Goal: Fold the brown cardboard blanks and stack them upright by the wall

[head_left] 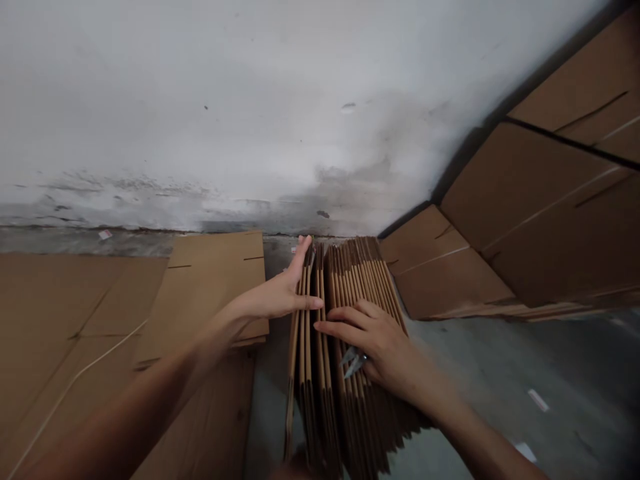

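A row of flattened cardboard boxes (367, 280) stands on edge on the floor, with small gaps among the leftmost ones. My left hand (285, 290) grips the left end of the row, fingers stretched along the outer face and thumb across the top edges. Close beside it, my right hand (375, 340) lies over the middle of the row, fingertips touching the edges. Tucked under its curled fingers is a small pair of scissors (353, 363), pale blades pointing left; its handle is hidden by the hand.
At the left lie more flat cardboard sheets (215, 273) and a wide bundle (55, 320) crossed by a white strap. Strapped cardboard stacks (535, 193) lean at the right. A stained white wall (250, 120) rises behind. Paper scraps (539, 400) lie on the grey floor.
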{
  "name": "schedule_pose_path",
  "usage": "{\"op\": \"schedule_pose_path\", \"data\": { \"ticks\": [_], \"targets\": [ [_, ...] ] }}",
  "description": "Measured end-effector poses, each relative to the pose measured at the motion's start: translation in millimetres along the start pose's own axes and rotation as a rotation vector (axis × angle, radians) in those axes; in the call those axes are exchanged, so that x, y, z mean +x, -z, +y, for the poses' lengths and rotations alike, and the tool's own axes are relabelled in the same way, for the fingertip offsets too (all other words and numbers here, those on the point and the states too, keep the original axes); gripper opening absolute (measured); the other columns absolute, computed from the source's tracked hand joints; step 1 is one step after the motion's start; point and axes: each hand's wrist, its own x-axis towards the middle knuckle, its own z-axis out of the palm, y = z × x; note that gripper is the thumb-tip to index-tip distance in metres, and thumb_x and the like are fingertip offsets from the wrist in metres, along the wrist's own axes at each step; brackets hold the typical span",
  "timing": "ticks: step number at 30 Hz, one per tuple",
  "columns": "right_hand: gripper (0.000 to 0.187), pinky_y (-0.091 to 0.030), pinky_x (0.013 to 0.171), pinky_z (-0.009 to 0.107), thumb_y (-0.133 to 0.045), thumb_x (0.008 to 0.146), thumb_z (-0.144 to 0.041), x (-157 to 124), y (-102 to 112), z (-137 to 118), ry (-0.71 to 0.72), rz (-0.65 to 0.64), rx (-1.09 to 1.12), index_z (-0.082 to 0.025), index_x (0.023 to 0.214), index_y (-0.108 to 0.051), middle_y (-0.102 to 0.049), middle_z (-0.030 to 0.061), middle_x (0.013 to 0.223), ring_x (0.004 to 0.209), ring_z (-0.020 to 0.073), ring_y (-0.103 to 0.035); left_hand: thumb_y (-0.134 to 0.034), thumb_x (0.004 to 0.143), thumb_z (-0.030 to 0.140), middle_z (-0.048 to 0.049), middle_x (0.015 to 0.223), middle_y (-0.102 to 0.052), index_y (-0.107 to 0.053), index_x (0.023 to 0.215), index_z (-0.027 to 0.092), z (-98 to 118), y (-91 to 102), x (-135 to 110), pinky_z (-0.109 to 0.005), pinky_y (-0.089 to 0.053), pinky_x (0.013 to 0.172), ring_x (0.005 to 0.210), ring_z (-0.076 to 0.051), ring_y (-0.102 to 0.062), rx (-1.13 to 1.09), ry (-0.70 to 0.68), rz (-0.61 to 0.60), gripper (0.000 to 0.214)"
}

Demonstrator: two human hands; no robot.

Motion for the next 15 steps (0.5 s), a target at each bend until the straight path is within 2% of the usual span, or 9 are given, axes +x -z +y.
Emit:
{"op": "schedule_pose_path", "data": {
  "ticks": [3,10,15],
  "targets": [
    [0.08,-0.042,0.086,0.036,-0.035,0.052,0.006,-0.8,0.0,-1.0,-0.009,0.027,-0.001,-0.024,0.124,-0.054,-0.056,0.0016,0.12,0.098,0.0202,-0.044,-0.067,0.073,0.051,-0.007,0.151,0.031,0.022,0.144,0.018,0.8,0.7,0.1,-0.044,0.0,0.117,0.142,-0.021,0.017,0.01,0.015,0.01,0.118],
    [0.077,-0.043,0.084,0.036,-0.036,0.052,0.006,-0.3,1.5,-2.0,-0.013,0.029,-0.023,-0.024,0.121,-0.055,-0.058,0.002,0.117,0.096,0.0206,-0.045,-0.066,0.074,0.048,-0.0062,0.152,0.03,0.023,0.143,0.017,2.1,0.4,0.1,-0.043,-0.002,0.117,0.143,-0.02,0.013,-0.001,0.011,0.006,0.117],
    [0.065,-0.043,0.082,0.037,-0.038,0.055,0.006,0.3,-0.4,-2.9,-0.005,0.083,-0.085,-0.021,0.111,-0.059,-0.055,0.0042,0.123,0.095,0.0217,-0.043,-0.067,0.074,0.048,-0.0041,0.152,0.029,0.022,0.144,0.02,0.1,0.5,0.0,-0.042,-0.003,0.117,0.143,-0.02,0.013,-0.038,0.015,-0.002,0.117]
  ]
}}
